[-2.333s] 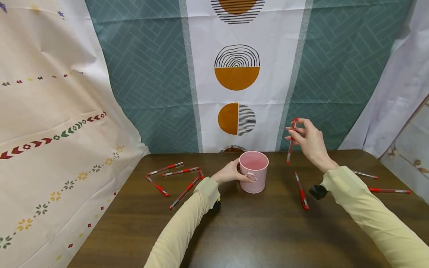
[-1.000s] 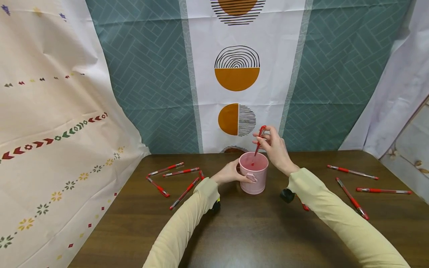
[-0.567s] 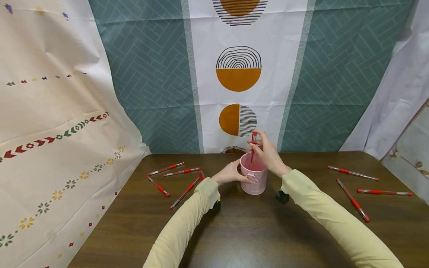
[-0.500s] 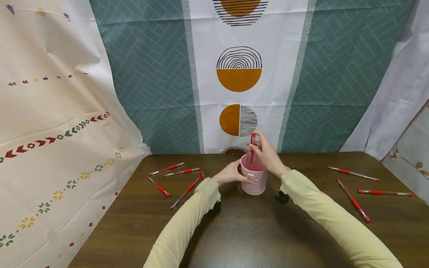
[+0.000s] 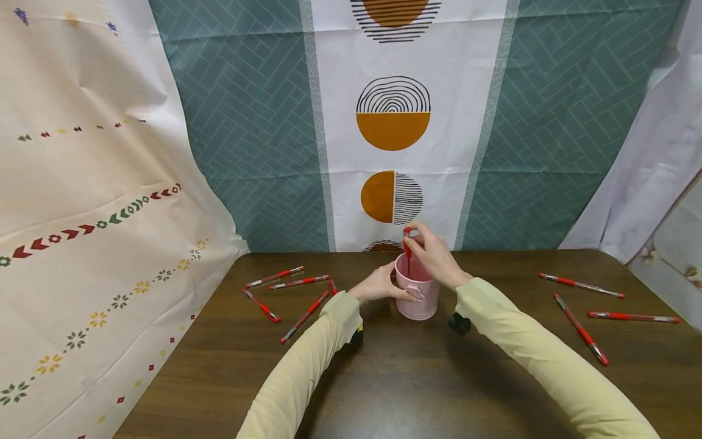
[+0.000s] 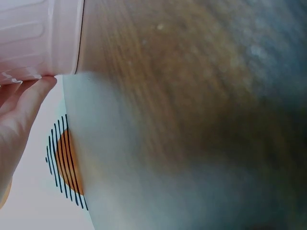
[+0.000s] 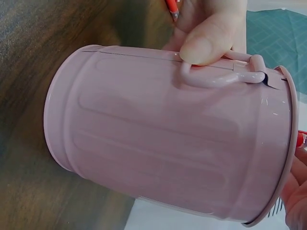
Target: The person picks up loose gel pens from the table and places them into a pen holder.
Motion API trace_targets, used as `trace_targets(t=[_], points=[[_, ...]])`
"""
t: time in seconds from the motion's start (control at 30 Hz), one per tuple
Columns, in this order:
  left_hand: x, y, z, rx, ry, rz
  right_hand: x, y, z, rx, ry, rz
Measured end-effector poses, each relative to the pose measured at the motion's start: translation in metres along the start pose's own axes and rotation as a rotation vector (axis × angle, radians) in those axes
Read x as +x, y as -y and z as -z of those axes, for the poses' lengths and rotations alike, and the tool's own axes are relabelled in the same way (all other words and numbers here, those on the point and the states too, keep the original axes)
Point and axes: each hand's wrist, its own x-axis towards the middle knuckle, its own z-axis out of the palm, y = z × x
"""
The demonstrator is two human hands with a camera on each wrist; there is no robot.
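Observation:
A small pink metal bucket (image 5: 419, 305) with a side handle stands upright near the table's far edge. My left hand (image 5: 377, 285) grips it from the left, with the thumb (image 7: 205, 45) on the side by the handle in the right wrist view. Over the rim, my right hand (image 5: 437, 256) pinches a red gel pen (image 5: 407, 244) near its upper end. The pen points down, with its lower part inside the bucket. Whether its tip touches the bottom is hidden. In the left wrist view, left fingers (image 6: 26, 108) press against the bucket's wall.
Several red pens lie scattered on the dark wooden table (image 5: 395, 390): a group at left, including one pen (image 5: 304, 317) by the left sleeve, and others at right, such as one pen (image 5: 581, 329). A patterned cloth (image 5: 258, 122) hangs behind the table.
My right hand has carried the pen leftward to the bucket and lowered it past the rim. The left hand keeps its grip. A pen at right is now hidden behind the right sleeve.

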Motion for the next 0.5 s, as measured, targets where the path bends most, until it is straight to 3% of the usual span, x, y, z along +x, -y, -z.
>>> trace_targets(t=[0.5], points=[[0.0006, -0.0005, 0.0005, -0.025, 0.028, -0.010, 0.0018, -0.0017, -0.0011, -0.118, 0.024, -0.024]])
